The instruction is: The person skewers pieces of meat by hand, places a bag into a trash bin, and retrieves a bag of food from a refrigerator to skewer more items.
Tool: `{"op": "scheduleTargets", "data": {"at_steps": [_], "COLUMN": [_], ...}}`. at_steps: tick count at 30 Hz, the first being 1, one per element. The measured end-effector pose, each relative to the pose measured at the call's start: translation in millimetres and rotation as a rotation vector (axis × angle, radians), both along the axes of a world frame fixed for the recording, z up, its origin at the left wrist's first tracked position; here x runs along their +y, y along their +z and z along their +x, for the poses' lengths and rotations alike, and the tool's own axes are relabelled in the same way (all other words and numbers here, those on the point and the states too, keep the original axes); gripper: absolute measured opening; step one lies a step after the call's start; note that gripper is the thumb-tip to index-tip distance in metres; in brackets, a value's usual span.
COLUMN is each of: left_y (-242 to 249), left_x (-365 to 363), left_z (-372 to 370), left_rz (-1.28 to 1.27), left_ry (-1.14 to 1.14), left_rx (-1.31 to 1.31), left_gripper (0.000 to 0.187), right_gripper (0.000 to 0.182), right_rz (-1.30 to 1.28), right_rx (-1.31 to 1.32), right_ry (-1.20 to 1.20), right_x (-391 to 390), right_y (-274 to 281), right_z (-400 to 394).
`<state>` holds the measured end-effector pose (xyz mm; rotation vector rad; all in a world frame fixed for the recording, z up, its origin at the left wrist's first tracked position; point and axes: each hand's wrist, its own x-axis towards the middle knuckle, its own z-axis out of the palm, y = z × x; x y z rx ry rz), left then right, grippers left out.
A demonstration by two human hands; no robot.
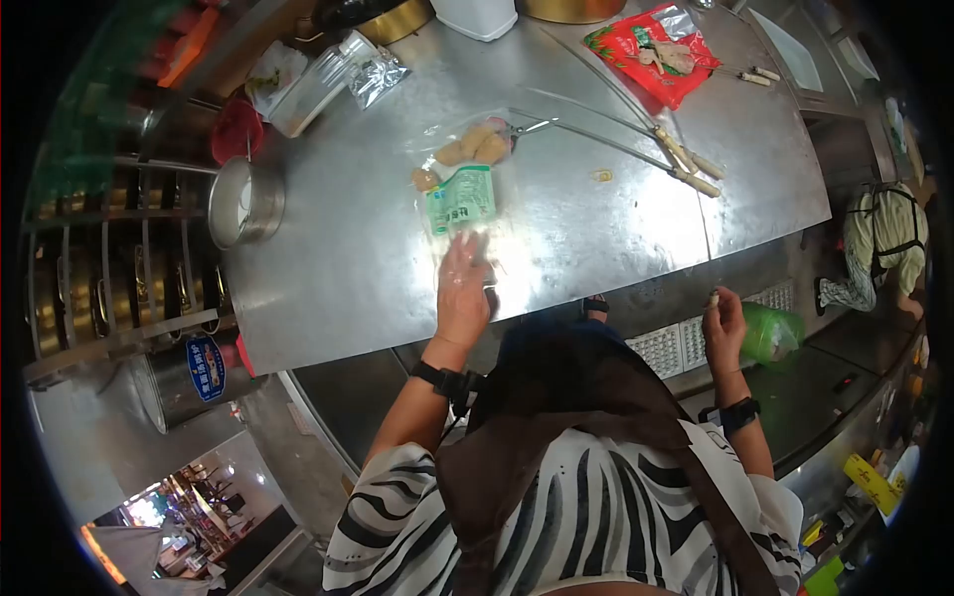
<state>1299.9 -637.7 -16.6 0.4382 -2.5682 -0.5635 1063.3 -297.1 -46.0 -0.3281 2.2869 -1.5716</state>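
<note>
A clear plastic bag with a green and white label [461, 199] lies on the steel table, with several round brown food pieces [475, 147] at its upper end. My left hand [464, 288] rests at the bag's lower end, its fingers stretched out and slightly blurred. Beyond the table's front edge, my right hand [725, 323] pinches the pale handle of a thin metal skewer [710, 238] that points up toward the table. Several long skewers with wooden handles [678, 154] lie right of the bag. A red packet [651, 50] with food on it sits at the back right.
A metal pot [243, 204] stands at the table's left edge [243, 308]. Behind it are a red bowl [237, 131] and a clear container [308, 99]. A green plastic bag [771, 334] hangs or lies beside my right hand. Another person [884, 238] bends down at the far right.
</note>
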Motion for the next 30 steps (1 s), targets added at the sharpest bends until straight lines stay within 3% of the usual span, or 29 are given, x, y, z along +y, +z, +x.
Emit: {"op": "scheduleTargets", "data": {"at_steps": [2,3,5,6,10,14,17,19,23,25,26,30], "left_y": [-5.3,-4.1,1.8,3.5,-40.1,-21.1,-17.3,-32.4,-9.6,2.2,3.4,30.6], "left_x": [1.7,-0.5,-6.7,-11.8,-32.0,-33.3,-22.9,-11.3,18.0,27.2,29.0,34.7], "left_z": [-19.6,-29.4,-49.3,-57.8,-76.3,-81.4,-72.6,-58.1,-30.9,-11.1,-1.3,27.3], "left_rz": [0.03,0.028,0.274,0.289,0.086,0.3,0.397,0.32,0.444,1.449,1.618,1.79], "left_ry": [0.349,0.35,0.438,0.481,0.559,0.573,0.557,0.641,0.582,0.514,0.489,0.482], "left_rx": [-0.035,-0.03,-0.219,-0.371,-0.265,-0.362,-0.468,-0.151,0.106,0.219,0.359,0.577], "left_gripper": [0.019,0.019,0.031,0.038,0.038,0.038,0.039,0.041,0.041,0.036,0.033,0.027], "right_gripper": [0.022,0.022,0.023,0.023,0.023,0.021,0.023,0.027,0.028,0.027,0.027,0.027], "right_rz": [0.024,0.022,-0.105,-0.107,-0.38,-0.598,-0.408,-0.353,-0.329,-0.261,-0.233,-0.146], "right_rx": [0.234,0.238,-0.073,-0.065,0.058,0.14,0.155,0.045,-0.243,-0.326,-0.368,-0.294], "right_ry": [0.164,0.165,0.007,0.006,-0.59,-0.598,-0.635,-0.284,0.06,0.164,0.272,0.556], "right_x": [8.2,6.9,5.9,10.1,24.0,80.6,44.5,41.4,-4.7,-16.0,-24.3,-42.2], "right_y": [-9.8,-5.2,7.9,13.3,61.8,73.6,91.5,60.5,59.2,65.7,72.8,70.9], "right_z": [-3.9,-4.0,-3.5,-8.3,-52.1,-91.4,-59.4,-43.3,7.3,29.7,36.1,38.5]}}
